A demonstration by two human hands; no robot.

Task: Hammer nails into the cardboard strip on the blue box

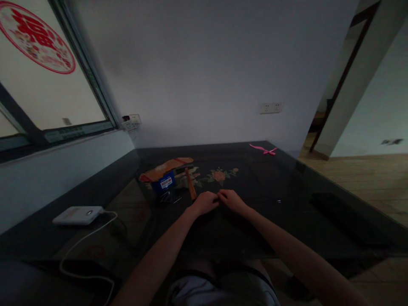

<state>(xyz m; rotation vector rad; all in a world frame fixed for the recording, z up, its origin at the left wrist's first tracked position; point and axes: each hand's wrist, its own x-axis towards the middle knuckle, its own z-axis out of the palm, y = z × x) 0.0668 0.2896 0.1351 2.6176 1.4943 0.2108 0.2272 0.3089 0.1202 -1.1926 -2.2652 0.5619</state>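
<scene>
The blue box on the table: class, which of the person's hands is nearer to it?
Left. The left hand is to the right of the blue box, past the wooden handle; the right hand is farther right, beyond the left.

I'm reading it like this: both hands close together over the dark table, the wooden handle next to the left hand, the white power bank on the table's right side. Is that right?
Not quite: the head view shows the white power bank on the table's left side. The left hand is indeed close to the right hand, with the wooden handle beside it.
</scene>
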